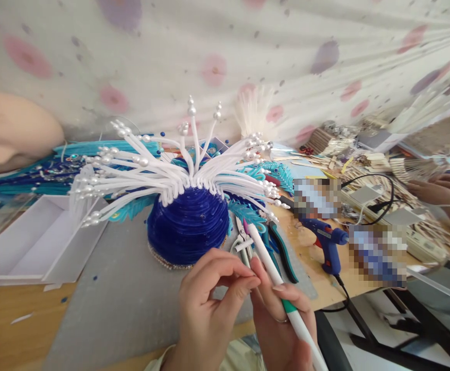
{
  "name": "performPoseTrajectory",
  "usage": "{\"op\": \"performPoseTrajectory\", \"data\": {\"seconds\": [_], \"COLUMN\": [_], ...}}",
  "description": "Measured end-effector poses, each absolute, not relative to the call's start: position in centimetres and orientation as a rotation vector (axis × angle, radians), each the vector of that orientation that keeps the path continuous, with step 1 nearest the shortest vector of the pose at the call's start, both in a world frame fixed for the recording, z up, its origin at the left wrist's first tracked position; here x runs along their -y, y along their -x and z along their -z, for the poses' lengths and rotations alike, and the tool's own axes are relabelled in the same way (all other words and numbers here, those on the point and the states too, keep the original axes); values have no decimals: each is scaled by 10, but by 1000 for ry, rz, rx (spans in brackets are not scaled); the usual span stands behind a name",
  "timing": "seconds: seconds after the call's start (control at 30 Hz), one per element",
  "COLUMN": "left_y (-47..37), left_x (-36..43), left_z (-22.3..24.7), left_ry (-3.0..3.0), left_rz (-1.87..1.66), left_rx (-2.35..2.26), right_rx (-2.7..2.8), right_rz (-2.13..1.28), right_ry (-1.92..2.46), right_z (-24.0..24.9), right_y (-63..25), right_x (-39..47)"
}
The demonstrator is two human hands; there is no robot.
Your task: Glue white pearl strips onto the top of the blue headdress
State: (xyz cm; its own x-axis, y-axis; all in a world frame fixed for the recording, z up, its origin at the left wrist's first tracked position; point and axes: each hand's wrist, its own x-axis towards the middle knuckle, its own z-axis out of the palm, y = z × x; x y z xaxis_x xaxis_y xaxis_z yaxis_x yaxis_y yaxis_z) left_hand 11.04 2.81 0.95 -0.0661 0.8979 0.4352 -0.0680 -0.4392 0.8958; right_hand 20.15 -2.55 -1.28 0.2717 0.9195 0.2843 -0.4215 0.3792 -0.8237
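My left hand point(213, 304) is closed, its thumb and index finger pinched together; anything between them is too small to make out. Right beside it, my right hand point(275, 322) grips a white pen-like stick point(265, 255) with a green band and a purple tip, slanting up and away. Its index fingertip nearly meets my left fingertips. Just beyond both hands stands a dark blue domed headpiece point(188, 224). White cords point(151, 183) tipped with pearl beads fan out from its top. Pliers point(244, 234) and a teal-handled tool point(282, 252) lie behind the stick.
A grey cutting mat point(105, 309) lies under the headpiece. At left are an open white box point(28, 247) and a mannequin head point(14, 134). A blue glue gun point(327, 245) with a cord stands at right. Another person's hands point(443, 196) show at far right, near many wooden sticks.
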Motion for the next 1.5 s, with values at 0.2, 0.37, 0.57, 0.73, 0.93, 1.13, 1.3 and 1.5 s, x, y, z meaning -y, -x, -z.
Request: {"op": "performPoseTrajectory", "data": {"seconds": [0.2,0.37,0.57,0.73,0.93,1.13,1.3,1.5], "left_y": [-108,-109,-108,-110,-110,-107,-98,-96], "left_x": [-30,-28,-27,-30,-30,-27,-23,-32], "left_z": [-13,-10,-9,-9,-14,-7,1,-16], "left_ry": [-1466,-1440,-1473,-1536,-1655,-1655,-1527,-1646], "left_rz": [-1513,-1528,-1656,-1763,-1693,-1659,-1652,-1687], "left_rx": [-961,-917,-897,-891,-1007,-916,-920,-1080], "right_rx": [825,780,766,788,848,829,812,824], "right_rz": [-1023,-1089,-1160,-1137,-1055,-1099,-1175,-1196], "right_ry": [714,706,638,660,663,636,570,549], "right_z": [12,9,10,11,12,11,8,12], "right_y": [-202,-204,-207,-205,-204,-207,-210,-210], "right_x": [25,25,24,25,25,23,21,19]}}
